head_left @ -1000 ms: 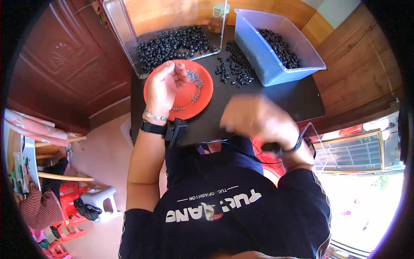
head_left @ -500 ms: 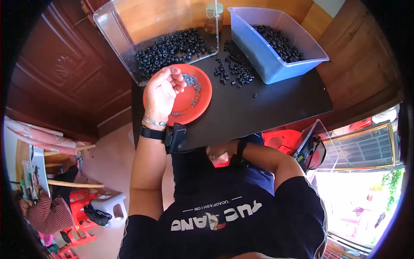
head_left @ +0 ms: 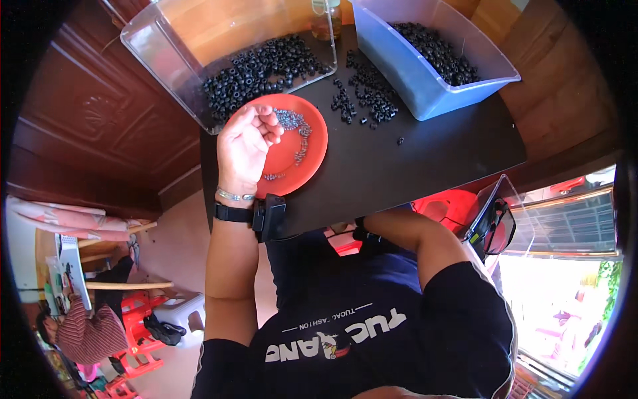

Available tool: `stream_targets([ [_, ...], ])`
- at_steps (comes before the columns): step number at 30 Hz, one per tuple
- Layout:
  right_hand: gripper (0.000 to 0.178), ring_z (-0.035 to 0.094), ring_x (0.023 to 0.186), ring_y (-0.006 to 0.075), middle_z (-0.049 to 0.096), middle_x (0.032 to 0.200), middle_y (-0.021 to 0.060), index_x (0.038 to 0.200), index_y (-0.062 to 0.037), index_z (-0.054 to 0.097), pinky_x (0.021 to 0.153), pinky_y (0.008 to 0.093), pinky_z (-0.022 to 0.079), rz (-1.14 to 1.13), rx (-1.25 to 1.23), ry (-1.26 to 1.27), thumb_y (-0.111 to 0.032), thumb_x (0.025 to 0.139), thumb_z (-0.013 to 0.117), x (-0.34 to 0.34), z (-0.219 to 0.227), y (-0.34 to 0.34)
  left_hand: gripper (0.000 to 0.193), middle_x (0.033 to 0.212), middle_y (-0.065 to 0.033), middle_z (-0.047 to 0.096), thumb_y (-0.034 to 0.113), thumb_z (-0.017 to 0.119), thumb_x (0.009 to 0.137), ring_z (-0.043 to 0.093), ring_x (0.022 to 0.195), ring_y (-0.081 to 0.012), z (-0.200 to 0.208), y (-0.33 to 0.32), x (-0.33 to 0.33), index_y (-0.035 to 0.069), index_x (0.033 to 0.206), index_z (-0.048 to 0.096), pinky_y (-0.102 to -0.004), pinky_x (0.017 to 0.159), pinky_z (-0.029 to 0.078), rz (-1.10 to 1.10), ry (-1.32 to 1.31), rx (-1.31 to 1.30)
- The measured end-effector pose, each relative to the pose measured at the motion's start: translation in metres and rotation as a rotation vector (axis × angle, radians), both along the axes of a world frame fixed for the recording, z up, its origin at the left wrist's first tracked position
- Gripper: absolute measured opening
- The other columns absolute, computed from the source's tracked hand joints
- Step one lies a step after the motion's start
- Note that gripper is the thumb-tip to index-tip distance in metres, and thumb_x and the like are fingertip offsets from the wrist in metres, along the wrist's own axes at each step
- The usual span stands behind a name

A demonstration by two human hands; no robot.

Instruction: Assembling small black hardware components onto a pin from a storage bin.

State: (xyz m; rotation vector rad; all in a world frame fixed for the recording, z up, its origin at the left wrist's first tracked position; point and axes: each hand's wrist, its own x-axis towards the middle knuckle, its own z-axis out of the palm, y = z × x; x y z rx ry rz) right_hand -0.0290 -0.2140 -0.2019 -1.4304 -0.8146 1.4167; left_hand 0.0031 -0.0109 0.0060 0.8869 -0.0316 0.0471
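Note:
My left hand [head_left: 249, 146] is raised palm up over the left side of a round orange-red plate [head_left: 312, 149]. Its fingers are loosely curled, and nothing shows in the palm. Small grey beads [head_left: 290, 120] lie in a curved band on the plate, to the right of the fingers. My right forearm [head_left: 405, 229] reaches in under the table's near edge, over my lap. The right hand is almost wholly hidden there, so its fingers do not show.
A clear bin [head_left: 159, 70] lies behind the plate with black beads [head_left: 266, 73] inside. At the right, a bluish tub [head_left: 458, 96] holds more. Loose black beads [head_left: 372, 96] are scattered between them on the dark table [head_left: 412, 169]. A jar [head_left: 325, 23] stands behind.
My right hand has slid from my lap to beneath the table edge, out of sight. My left hand keeps its pose over the plate. The whole view has shifted a little.

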Motion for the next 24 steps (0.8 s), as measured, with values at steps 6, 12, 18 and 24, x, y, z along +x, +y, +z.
stream_targets([
  [6,0.021,0.058,0.069,0.0221,0.062,0.078,0.0110,0.091,-0.0028,0.061,0.061,0.0349,0.047,0.110,-0.111,-0.467,-0.021,0.082,0.057,0.001,0.029,-0.002,0.026,0.083,-0.0084,0.060,0.025,0.046,0.091,0.059,0.075,-0.0203,0.004,-0.001,-0.004,0.001,0.093,0.057,-0.0300,0.068,0.046,-0.003,-0.013,-0.015],
  [12,0.019,0.058,0.067,0.0237,0.063,0.077,0.0124,0.091,-0.0024,0.061,0.061,0.0363,0.048,0.231,-0.250,-0.986,-0.019,0.081,0.057,0.006,0.079,-0.034,0.027,0.081,-0.0084,0.060,0.026,0.048,0.090,0.059,0.072,-0.0197,0.001,-0.006,-0.002,0.001,0.091,0.057,-0.0292,0.066,0.046,-0.017,0.018,0.014],
  [18,0.024,0.063,0.079,0.0292,0.065,0.090,0.0129,0.103,-0.0020,0.063,0.071,0.0376,0.050,0.172,0.097,-0.681,-0.014,0.082,0.061,-0.016,0.176,-0.099,0.026,0.082,-0.0078,0.060,0.025,0.047,0.090,0.059,0.072,-0.0191,0.002,-0.008,-0.005,0.002,0.092,0.057,-0.0293,0.066,0.046,-0.028,-0.047,-0.003],
  [24,0.023,0.063,0.086,0.0238,0.065,0.097,0.0132,0.103,-0.0012,0.062,0.076,0.0312,0.049,-0.651,0.020,-1.230,-0.013,0.084,0.060,0.051,0.274,-0.064,0.024,0.082,-0.0074,0.060,0.023,0.045,0.092,0.059,0.073,-0.0186,0.000,-0.008,-0.007,0.002,0.093,0.057,-0.0290,0.065,0.046,-0.042,-0.075,-0.005],
])
